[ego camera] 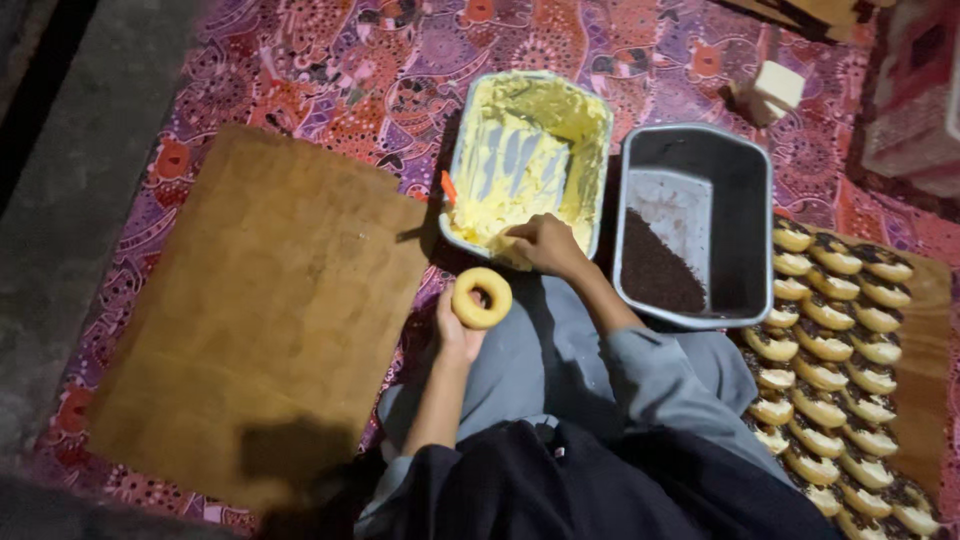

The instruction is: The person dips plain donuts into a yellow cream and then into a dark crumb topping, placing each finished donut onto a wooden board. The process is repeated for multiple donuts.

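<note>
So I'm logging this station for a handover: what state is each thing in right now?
Plain ring doughnut: uncoated, held up in the left hand.
Rectangular tub of yellow cream: open, partly scooped out, right hand at its near edge.
Grey rectangular tub of dark sprinkles: open, mostly empty.
Topped doughnuts in rows: finished, on a board.
Bare wooden board: flat on the patterned cloth.

Left hand (pixel 455 330) holds plain golden ring doughnut (pixel 482 297) upright by lower edge, above lap. Right hand (pixel 542 243) at near rim of grey rectangular tub of pale yellow cream (pixel 530 160), fingers in cream. Dark grey plastic tub with chocolate sprinkles (pixel 695 225) just beside, at 3 o'clock. Rows of coated doughnuts (pixel 835 370) on board at 4 o'clock. Bare brown wooden board (pixel 260 300) at 9 o'clock, on patterned red-purple mat (pixel 380 60).
</note>
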